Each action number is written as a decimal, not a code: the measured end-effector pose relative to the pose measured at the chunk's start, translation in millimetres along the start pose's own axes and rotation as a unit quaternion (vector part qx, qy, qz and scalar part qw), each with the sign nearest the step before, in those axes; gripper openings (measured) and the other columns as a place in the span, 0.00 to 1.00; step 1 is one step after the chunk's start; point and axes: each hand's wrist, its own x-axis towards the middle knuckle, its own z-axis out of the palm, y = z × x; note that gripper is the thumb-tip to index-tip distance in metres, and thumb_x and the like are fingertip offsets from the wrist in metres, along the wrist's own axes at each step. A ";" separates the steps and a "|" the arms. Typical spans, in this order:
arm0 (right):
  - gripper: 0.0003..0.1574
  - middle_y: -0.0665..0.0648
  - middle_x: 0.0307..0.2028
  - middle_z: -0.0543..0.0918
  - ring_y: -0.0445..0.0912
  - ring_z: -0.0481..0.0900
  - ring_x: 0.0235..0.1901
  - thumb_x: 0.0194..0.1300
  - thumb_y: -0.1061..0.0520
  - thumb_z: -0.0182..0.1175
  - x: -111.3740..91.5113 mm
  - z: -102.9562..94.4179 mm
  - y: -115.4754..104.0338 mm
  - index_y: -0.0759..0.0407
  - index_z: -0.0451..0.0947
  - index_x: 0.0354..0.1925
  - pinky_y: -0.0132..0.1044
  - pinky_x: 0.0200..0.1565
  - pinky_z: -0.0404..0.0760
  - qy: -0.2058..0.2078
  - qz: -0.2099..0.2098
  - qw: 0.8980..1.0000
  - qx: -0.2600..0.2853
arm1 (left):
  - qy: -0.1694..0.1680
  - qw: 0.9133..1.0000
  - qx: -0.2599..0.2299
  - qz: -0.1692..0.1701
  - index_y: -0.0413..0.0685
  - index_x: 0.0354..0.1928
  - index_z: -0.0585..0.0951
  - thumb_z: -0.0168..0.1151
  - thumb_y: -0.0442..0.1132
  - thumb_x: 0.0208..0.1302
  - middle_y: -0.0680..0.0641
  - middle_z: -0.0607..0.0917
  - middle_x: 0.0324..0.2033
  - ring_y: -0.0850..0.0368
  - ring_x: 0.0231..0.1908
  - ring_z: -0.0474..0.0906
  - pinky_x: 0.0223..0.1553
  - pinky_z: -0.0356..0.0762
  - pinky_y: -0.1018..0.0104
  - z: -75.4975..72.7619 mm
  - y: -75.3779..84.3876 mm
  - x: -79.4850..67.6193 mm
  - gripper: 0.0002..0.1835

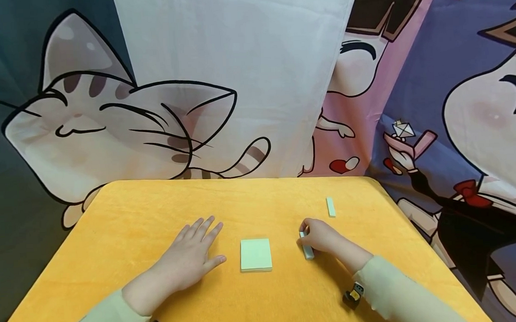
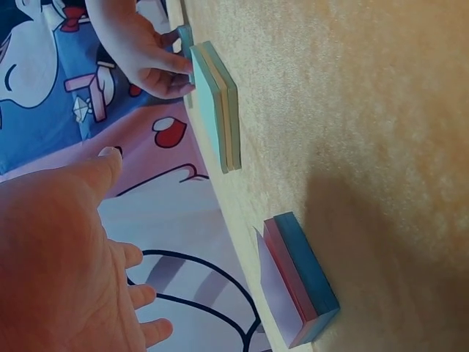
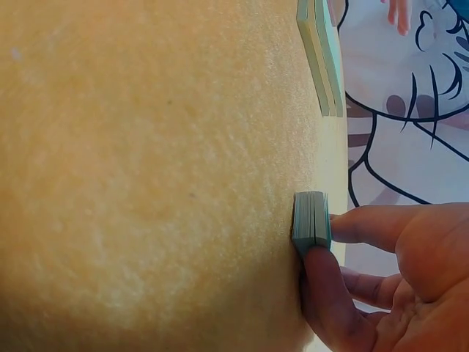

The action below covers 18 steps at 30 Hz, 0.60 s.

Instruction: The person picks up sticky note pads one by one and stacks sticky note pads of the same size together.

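My right hand (image 1: pixel 323 236) pinches a narrow pad of sticky notes (image 1: pixel 307 250) between thumb and fingers. Its layered page edges face the right wrist view, where the pad (image 3: pixel 311 220) sits at the tabletop. Left of it on the table is a square mint sticky-note stack (image 1: pixel 255 255); the left wrist view shows layers in this stack (image 2: pixel 220 110). With fingers spread, my left hand (image 1: pixel 186 260) hovers over the table left of that stack. Below the left hand lies another sticky-note stack (image 2: pixel 300 286) in purple, red and blue, hidden from the head view.
A second thin mint strip (image 1: pixel 331 207) lies behind the right hand. Yellow cloth covers the table (image 1: pixel 264 305). Beyond its far edge hang curtains with a cartoon cat (image 1: pixel 122 123) and cartoon figures (image 1: pixel 489 107). A small dark device (image 1: pixel 353 295) sits at the right wrist.
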 end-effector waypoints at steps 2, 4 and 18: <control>0.18 0.56 0.31 0.76 0.47 0.76 0.19 0.56 0.56 0.74 -0.2 0.2 0.4 0.59 0.75 0.39 0.38 0.22 0.78 0.001 0.000 1.000 0.001 | 0.001 1.000 0.000 0.000 0.51 0.78 0.54 0.32 0.75 0.68 0.42 0.50 0.77 0.39 0.74 0.47 0.70 0.44 0.38 0.1 0.7 0.9 0.47; 0.19 0.56 0.31 0.76 0.47 0.76 0.19 0.56 0.56 0.74 -1.1 0.1 1.2 0.59 0.75 0.40 0.39 0.22 0.78 0.003 -0.002 1.000 0.000 | 0.005 1.000 -0.005 0.003 0.51 0.78 0.54 0.32 0.75 0.67 0.42 0.50 0.77 0.38 0.74 0.47 0.70 0.44 0.37 -0.1 2.3 1.9 0.47; 0.21 0.57 0.36 0.76 0.47 0.77 0.23 0.66 0.50 0.65 -5.2 -7.4 7.3 0.59 0.72 0.51 0.39 0.24 0.78 -0.014 0.016 1.000 0.015 | 0.018 0.990 -0.137 -0.018 0.50 0.71 0.68 0.54 0.66 0.68 0.46 0.70 0.68 0.44 0.68 0.65 0.65 0.62 0.44 -6.4 50.7 47.8 0.38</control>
